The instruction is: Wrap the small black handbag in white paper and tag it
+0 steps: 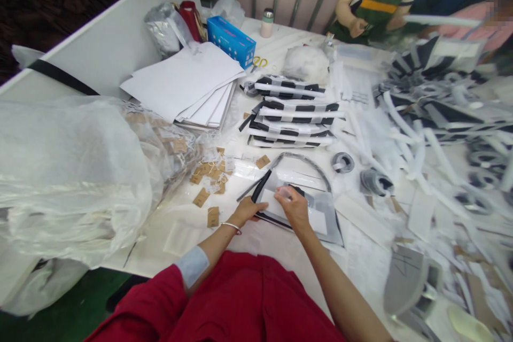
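Note:
A clear bag (324, 202) with black edging lies on the table in front of me, its wrapped handle (310, 159) arching away from me. A white sheet shows inside or under its panel; I cannot tell which. Closed on the bag's near left corner, by a black strip (261, 184), is my left hand (246, 210). My right hand (294, 209) is above the bag's middle with thumb and finger pinched together. Something small and pale may be at those fingertips, too blurred to name. Brown tags (200, 197) with strings lie scattered left of the bag.
Stacked wrapped bags (296, 112) stand beyond, with grey rolls (342, 162) to the right. White paper (184, 83), a blue box (231, 41) and a large plastic bag (76, 165) occupy the left. A grey tape dispenser (406, 280) sits near right. Other people work across the table.

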{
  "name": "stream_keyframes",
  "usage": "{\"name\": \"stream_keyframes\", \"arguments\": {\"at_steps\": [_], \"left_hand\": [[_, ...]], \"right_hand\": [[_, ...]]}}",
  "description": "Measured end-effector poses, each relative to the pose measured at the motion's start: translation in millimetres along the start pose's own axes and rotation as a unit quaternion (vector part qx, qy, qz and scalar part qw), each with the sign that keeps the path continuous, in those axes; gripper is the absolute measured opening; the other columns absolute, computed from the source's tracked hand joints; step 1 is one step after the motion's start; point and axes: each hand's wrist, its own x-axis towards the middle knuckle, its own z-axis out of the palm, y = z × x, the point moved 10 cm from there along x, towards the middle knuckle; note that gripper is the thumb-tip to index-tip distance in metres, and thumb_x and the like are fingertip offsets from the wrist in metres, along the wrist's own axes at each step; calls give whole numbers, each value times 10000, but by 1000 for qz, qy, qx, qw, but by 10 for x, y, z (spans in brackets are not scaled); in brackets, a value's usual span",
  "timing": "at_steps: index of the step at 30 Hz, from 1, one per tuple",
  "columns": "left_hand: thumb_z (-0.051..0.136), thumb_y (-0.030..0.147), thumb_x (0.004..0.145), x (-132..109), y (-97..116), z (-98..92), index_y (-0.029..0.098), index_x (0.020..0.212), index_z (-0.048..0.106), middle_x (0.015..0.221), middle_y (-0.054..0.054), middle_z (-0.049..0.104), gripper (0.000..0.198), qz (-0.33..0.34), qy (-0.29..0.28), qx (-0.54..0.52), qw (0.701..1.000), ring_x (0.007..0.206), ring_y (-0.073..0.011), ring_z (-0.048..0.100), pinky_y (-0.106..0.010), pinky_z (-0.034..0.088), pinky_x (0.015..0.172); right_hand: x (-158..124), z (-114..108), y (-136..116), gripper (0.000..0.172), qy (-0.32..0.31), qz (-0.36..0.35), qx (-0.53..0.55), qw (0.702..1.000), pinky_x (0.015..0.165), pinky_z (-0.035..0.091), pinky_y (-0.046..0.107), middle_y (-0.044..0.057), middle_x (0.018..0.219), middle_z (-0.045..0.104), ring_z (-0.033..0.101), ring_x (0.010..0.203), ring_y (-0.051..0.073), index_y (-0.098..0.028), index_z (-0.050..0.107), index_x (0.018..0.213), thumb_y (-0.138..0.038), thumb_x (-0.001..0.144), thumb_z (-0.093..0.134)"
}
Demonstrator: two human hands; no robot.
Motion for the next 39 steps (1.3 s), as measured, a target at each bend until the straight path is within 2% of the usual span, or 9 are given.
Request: {"name": "stream_keyframes", "arguments": {"at_steps": [4,9,15,20,23,27,30,35,39], "left_hand": [[821,432,620,36,64,-47,138,877,655,829,-129,736,425,12,20,44,999,793,-308,699,-337,549,623],[827,373,596,67,285,-237,170,794,615,947,-199,723,354,67,93,176,978,1135,-403,613,-392,483,889],[794,392,687,-107,420,-226,133,1052,595,1115,-243,650,490,141,110,250,951,1221,-424,534,-446,395,1009],[670,386,823,-443,764,-71,147,1385,425,1450,-230,421,658,331,121,321,879,1393,-406,325,-486,250,1143],[563,229,887,-612,883,214,214,1364,494,1515,-128,403,483,451,-13,307,838,1465,-304,236,-459,136,1205],[437,162,923,-622,746,379,211,1291,580,1349,-107,592,398,457,-144,275,833,1327,-232,476,-427,236,1192],[467,150,903,-595,604,350,226,1279,589,1298,-80,634,402,437,-153,291,837,1263,-219,537,-415,280,1185],[416,229,981,-776,554,382,219,1232,576,1228,-53,672,298,530,-107,412,734,1154,-185,611,-423,378,1137],[447,244,985,-756,519,410,201,1029,625,1084,-49,714,188,555,-46,469,685,1061,-176,653,-394,439,1078]], "right_hand": [[-283,226,-43,220,-24,-99,-46,994,858,570,385,50,912,771,707,869,226,-236,740,877,-365,856,563],[-555,441,7,289,-18,-166,-116,979,965,558,419,58,1067,756,698,1012,217,-251,727,1053,-242,908,477],[-780,538,-105,383,-47,-224,-126,965,1108,459,460,104,1280,663,589,1239,241,-194,626,1259,-347,930,504],[-748,389,-49,425,-80,-136,-68,985,1088,465,448,79,1273,671,611,1207,236,-223,601,1274,-435,931,467],[-666,254,9,421,-59,-54,-25,996,1030,489,414,72,1199,706,641,1141,233,-222,610,1212,-475,936,418],[-627,158,97,356,-24,14,47,999,947,500,390,54,992,745,679,983,220,-225,583,1068,-502,927,409],[-626,163,211,319,-7,42,87,995,910,503,394,32,865,743,689,907,218,-232,529,1043,-506,910,433],[-576,190,272,319,7,50,139,989,866,523,405,23,821,720,688,854,217,-229,523,1058,-481,861,515],[-721,-25,246,307,86,52,151,983,787,550,377,37,843,706,684,809,210,-223,564,985,-487,830,569]]}}
